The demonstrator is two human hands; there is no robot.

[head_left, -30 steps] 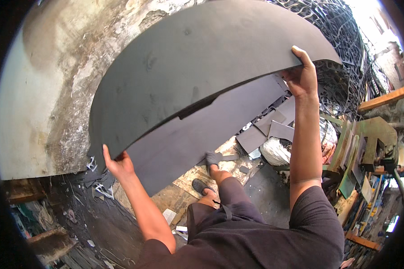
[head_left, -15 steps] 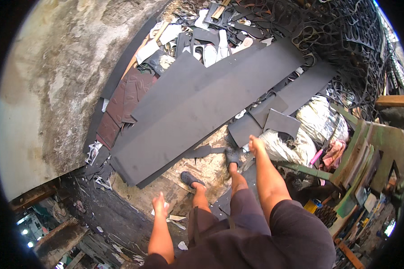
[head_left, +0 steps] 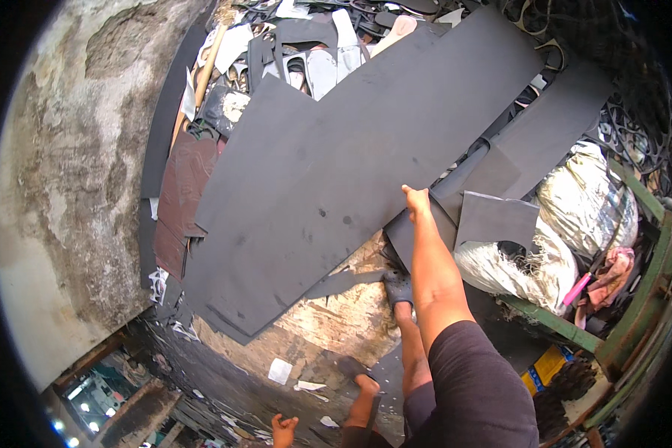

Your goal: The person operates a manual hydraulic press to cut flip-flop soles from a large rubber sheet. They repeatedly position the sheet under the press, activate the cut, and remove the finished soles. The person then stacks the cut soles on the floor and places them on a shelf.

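A large flat black sheet (head_left: 366, 142), looking like rubber or foam, lies slantwise across the middle with a stepped far-left edge and several darker spots. My right hand (head_left: 417, 201) reaches out to its near right edge, thumb stretched over it and fingers curled; the fingertips are hidden. Low in the picture, my left hand (head_left: 284, 431) is lifted off everything, fingers loosely bent and apart, with nothing in it. A small white piece (head_left: 280, 371) lies on the floor beyond it. More black strips and offcuts (head_left: 498, 219) lie to the right of the sheet.
Brown sheets (head_left: 183, 194) stick out at the left, beside a stained wall panel (head_left: 82, 164). Sole-shaped scraps (head_left: 321, 71) pile up behind. At the right are white sacks (head_left: 586, 198) and a green metal frame (head_left: 552, 319). My shoe (head_left: 398, 290) stands on the worn floor.
My view has come closer to the black sheet. My right hand has moved forward to its edge, while my left hand has dropped toward the lower rim, away from the small white piece.
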